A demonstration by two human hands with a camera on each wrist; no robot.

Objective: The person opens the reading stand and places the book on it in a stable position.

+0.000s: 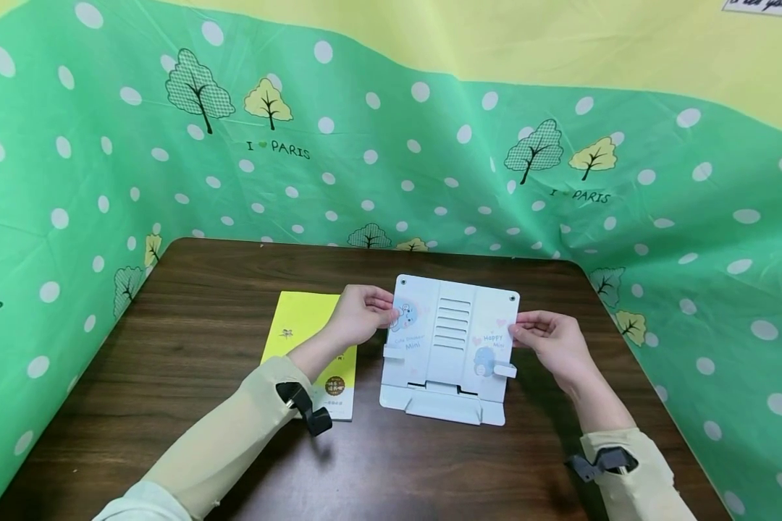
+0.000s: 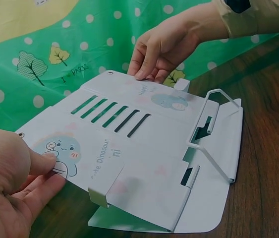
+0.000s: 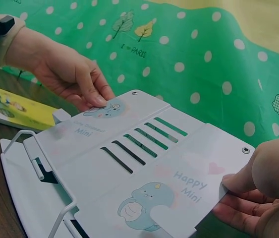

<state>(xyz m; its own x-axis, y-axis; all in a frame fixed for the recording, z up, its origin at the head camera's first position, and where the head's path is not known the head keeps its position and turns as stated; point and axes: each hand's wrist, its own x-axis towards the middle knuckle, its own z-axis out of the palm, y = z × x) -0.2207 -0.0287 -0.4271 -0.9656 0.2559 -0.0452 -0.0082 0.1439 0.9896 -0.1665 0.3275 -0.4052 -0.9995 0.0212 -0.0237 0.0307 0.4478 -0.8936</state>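
A white book stand with blue dinosaur prints and a column of slots leans back on its base plate, above the dark table. My left hand pinches its left edge between thumb and fingers. On the opposite edge, my right hand pinches the panel the same way. Both wrist views show the slotted panel raised at an angle from the base, with a bent wire holder at the front. Side clips stick out at either edge.
A yellow book lies flat on the brown wooden table, left of the stand and partly under my left forearm. Green polka-dot cloth with tree prints hangs around the table's back and sides.
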